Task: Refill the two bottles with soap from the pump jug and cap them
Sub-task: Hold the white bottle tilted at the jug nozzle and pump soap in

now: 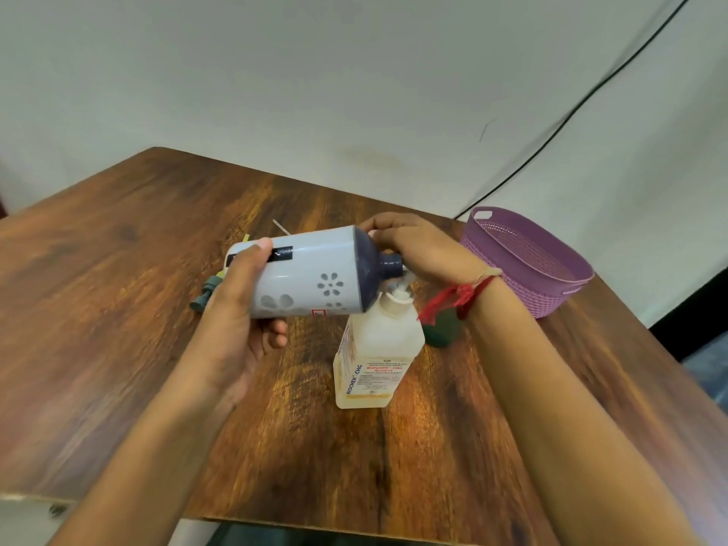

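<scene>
Bottle (311, 273) lies sideways in the left hand (236, 309), fingers wrapped round its base, neck meeting the jug's (378, 348) pump (398, 295). Over it the right hand's (417, 250) fingers curl, probably gripping. Best keep the neck tight there, pressing slowly.

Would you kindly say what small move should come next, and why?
Probably push down the plunger of the pump jug with the right hand, which covers it; the left hand holds the grey flowered bottle on its side, open neck at the spout.
</scene>
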